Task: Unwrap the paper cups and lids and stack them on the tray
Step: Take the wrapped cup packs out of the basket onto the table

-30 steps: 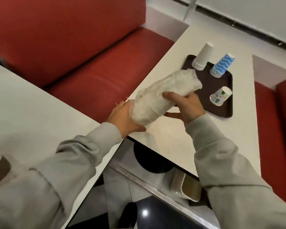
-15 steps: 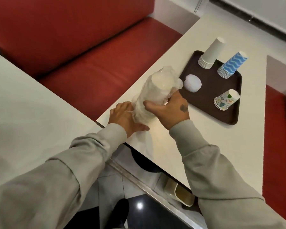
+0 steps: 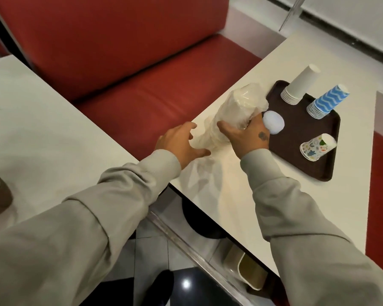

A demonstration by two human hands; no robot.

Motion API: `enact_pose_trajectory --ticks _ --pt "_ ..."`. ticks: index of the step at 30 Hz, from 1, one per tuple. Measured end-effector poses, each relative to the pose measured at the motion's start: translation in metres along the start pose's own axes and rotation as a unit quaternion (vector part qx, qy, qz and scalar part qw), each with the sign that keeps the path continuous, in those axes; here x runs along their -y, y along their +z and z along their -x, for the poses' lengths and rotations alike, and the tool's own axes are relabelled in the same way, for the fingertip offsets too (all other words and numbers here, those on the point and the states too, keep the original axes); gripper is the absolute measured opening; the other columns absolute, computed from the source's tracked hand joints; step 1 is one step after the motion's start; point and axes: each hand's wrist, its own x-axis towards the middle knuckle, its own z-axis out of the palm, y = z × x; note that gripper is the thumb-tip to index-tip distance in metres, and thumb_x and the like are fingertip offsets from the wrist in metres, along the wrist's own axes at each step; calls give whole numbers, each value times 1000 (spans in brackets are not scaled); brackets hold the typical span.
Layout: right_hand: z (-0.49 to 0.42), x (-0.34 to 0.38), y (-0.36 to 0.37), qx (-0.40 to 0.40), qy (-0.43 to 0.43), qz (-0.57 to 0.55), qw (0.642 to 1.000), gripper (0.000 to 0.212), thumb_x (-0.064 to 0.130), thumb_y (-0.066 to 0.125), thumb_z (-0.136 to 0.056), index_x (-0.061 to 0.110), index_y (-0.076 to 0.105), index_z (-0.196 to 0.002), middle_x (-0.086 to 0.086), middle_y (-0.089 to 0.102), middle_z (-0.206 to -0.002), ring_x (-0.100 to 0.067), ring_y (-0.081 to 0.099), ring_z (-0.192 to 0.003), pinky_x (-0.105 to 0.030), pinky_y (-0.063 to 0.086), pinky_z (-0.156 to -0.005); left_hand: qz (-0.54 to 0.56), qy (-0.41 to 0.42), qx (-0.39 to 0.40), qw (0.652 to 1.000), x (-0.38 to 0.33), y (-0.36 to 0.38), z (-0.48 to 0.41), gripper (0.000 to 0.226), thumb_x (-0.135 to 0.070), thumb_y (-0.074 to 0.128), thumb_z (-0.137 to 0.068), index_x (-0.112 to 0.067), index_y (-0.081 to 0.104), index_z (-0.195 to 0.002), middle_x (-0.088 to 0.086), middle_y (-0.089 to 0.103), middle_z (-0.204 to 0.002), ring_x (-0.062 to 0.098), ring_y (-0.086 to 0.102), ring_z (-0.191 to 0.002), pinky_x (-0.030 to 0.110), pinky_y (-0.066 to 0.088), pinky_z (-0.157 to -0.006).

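A pale stack [image 3: 237, 111], sheathed in cloudy, crumpled wrap [image 3: 205, 138], is stood tilted on the white bench [image 3: 219, 195] just beside the brown tray [image 3: 296, 138]. It is gripped round its middle by the right hand [image 3: 245, 138], thumb in front and fingers curled behind. The loose wrap at its foot is touched by the left hand [image 3: 177, 142], fingers spread and nearly straight.

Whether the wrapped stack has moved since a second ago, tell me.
Yes. The wrapped stack came down from over the tray onto the table left of it.
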Motion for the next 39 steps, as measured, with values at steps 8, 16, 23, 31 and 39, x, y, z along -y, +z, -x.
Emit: enact_pose_trajectory --ticks 8,16,23,31,39 --pt "50 13 -13 -147 -95 6 985 81 40 82 -71 11 44 -137 -1 46 -117 -19 51 -111 -18 39 -94 10 -2 -31 999 31 -51 34 64 -55 80 -68 -37 54 -124 -15 65 -98 18 63 -97 40 54 -87" --pt "133 74 55 -14 -208 21 978 37 29 72 -81 17 57 -112 2 53 -100 -14 55 -87 -18 43 -73 27 -13 -132 991 75 -130 96 41 -53 77 -73 -33 64 -107 -15 66 -85 15 65 -86 40 55 -84" --pt "202 127 145 151 -249 9 957 35 30 72 -84 19 59 -113 3 57 -102 -9 56 -82 -16 45 -68 21 -75 -176 981 139 -194 170 40 -56 74 -75 -37 61 -107 -16 65 -89 11 65 -85 38 56 -83" --pt "262 197 227 275 -325 -15 905 34 31 72 -83 20 60 -112 4 57 -105 -12 62 -84 -31 54 -73 43 -136 -278 950 208 -277 244 29 -43 78 -76 -31 68 -100 -13 69 -85 6 68 -78 33 57 -81" --pt "289 256 288 357 -365 123 851 36 30 70 -81 15 66 -114 -5 62 -117 -21 56 -109 -30 45 -92 -40 -255 -214 942 278 -337 257 19 -20 63 -86 -25 72 -103 0 72 -103 23 64 -102 33 49 -95"
